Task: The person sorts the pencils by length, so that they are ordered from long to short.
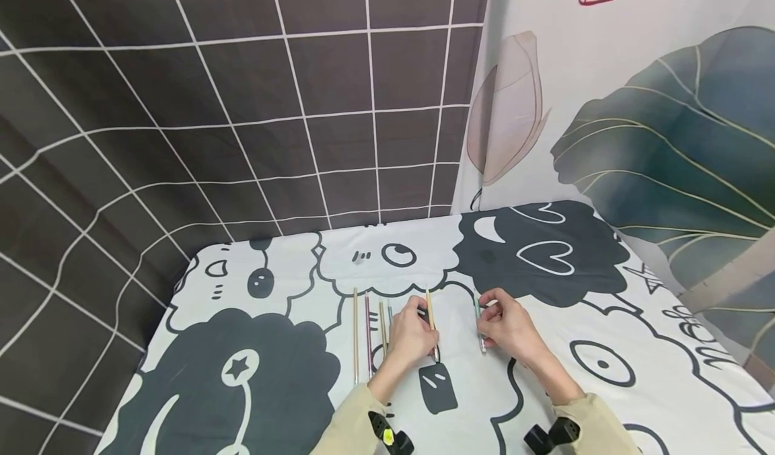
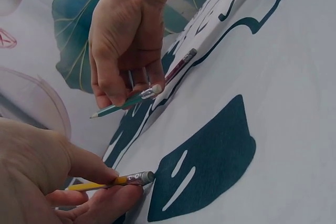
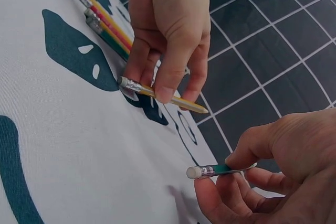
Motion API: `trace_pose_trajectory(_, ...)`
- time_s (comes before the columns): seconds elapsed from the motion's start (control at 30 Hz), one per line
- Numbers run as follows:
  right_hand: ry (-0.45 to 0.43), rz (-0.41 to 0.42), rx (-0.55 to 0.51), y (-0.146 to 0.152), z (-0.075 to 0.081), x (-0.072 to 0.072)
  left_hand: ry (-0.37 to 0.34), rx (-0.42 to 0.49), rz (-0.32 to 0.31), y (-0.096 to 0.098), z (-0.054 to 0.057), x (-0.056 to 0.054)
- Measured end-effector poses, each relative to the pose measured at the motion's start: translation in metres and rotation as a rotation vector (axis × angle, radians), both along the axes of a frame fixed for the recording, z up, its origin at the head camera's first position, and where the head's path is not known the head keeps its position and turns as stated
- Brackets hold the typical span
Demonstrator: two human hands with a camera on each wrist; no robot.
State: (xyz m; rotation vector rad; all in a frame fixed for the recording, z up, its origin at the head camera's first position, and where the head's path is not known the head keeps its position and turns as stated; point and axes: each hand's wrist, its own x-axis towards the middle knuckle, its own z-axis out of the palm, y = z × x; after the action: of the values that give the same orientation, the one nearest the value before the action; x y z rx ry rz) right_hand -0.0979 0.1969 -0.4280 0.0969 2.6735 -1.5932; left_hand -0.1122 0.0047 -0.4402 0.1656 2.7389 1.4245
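Observation:
My left hand (image 1: 413,334) pinches a yellow pencil (image 3: 184,104) between thumb and fingers near its middle. Its eraser end (image 2: 140,178) points toward me, and the sharpened tip points away. To the right, my right hand (image 1: 510,324) pinches a green pencil (image 2: 118,108) with a white eraser (image 3: 194,172), held close over the cloth. Left of my left hand, several pencils lie side by side, among them a yellow one (image 1: 356,334) and a dark red one (image 1: 368,334). My left hand partly covers the nearest of that row. A dark red pencil (image 2: 181,66) shows behind the right hand.
A white cloth (image 1: 466,401) with black cartoon shapes covers the table. Behind it hangs a dark curtain (image 1: 242,91) with a white grid; at the right is a pale curtain (image 1: 545,165) printed with leaves. Small black cameras (image 1: 551,435) sit on the wrists.

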Motion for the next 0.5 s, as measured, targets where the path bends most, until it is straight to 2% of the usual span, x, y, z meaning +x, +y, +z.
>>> trace_pose_trajectory(0.23,-0.001,0.013,-0.019,-0.002,-0.001,-0.002,0.004,-0.058,0.025,-0.006,-0.001,-0.001)
trace_pose_trajectory(0.4,0.000,0.017,-0.020,-0.004,-0.001,-0.002,0.026,-0.052,0.024,-0.011,-0.001,0.000)
trace_pose_trajectory(0.5,-0.001,0.021,-0.022,-0.005,-0.002,-0.003,0.012,-0.046,0.026,-0.013,0.000,0.000)
